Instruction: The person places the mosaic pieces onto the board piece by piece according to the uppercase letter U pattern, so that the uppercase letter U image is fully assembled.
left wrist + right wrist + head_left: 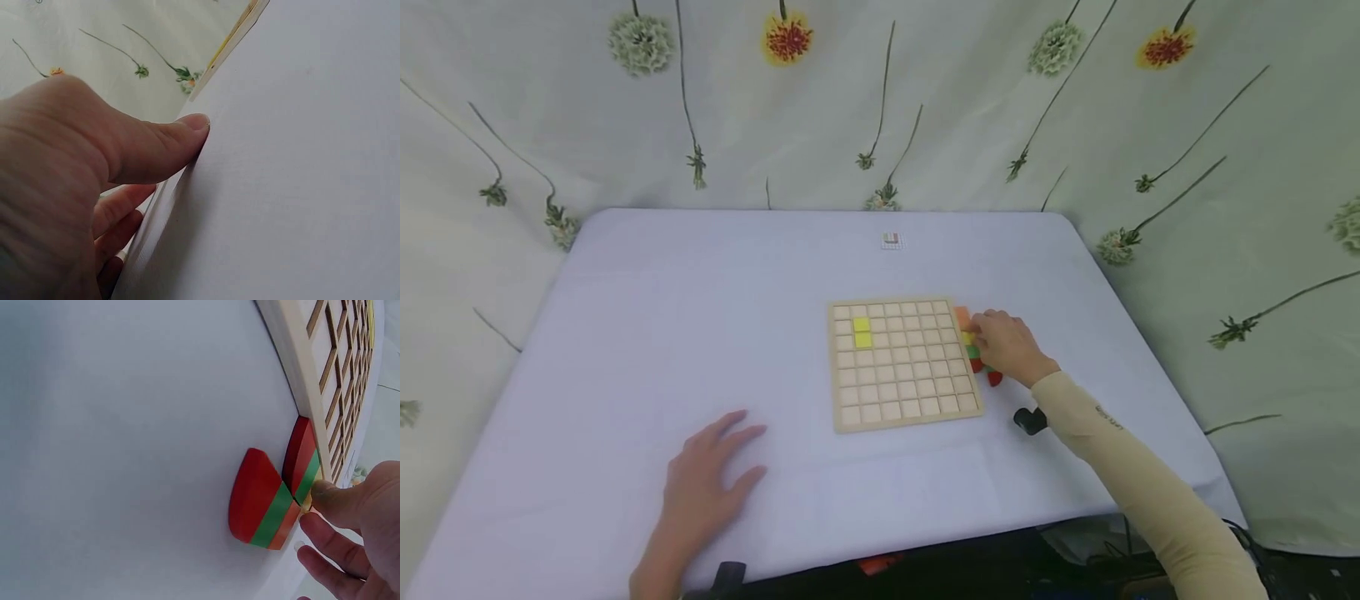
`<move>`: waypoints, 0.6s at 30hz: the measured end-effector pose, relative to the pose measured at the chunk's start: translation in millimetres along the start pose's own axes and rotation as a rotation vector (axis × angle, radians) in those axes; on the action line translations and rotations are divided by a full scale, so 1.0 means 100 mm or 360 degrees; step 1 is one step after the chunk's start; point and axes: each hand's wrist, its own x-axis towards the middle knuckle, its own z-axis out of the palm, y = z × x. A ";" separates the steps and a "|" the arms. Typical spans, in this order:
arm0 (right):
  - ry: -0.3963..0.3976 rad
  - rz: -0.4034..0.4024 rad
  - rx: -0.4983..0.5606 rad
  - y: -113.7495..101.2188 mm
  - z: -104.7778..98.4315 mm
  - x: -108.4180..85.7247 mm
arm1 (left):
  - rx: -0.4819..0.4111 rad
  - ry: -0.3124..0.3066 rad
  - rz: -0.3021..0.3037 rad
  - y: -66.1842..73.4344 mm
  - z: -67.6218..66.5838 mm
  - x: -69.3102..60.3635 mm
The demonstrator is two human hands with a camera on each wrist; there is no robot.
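Note:
A wooden grid board (891,375) lies on the white-covered table, with two yellow tiles (862,332) in its upper left squares. Along its right edge lie coloured blocks in orange, yellow, green and red. My right hand (1006,343) is over these blocks, thumb and index finger pinching a small yellow tile (307,501) at the end of the row. Beside it, red blocks (253,500) and green blocks (272,515) lie on the cloth. My left hand (703,479) rests near the table's front left, fingers spread and loosely bent, holding nothing.
A small printed card (891,241) lies behind the board. A black object (1030,421) sits near my right forearm, and another dark object (728,575) is at the front edge by my left wrist. A flowered cloth (820,108) hangs behind the table.

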 end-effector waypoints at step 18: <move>-0.0056 -0.0057 -0.0297 -0.02 0.01 0.02 | 0.0038 0.0006 -0.0019 0.06 -0.04 -0.02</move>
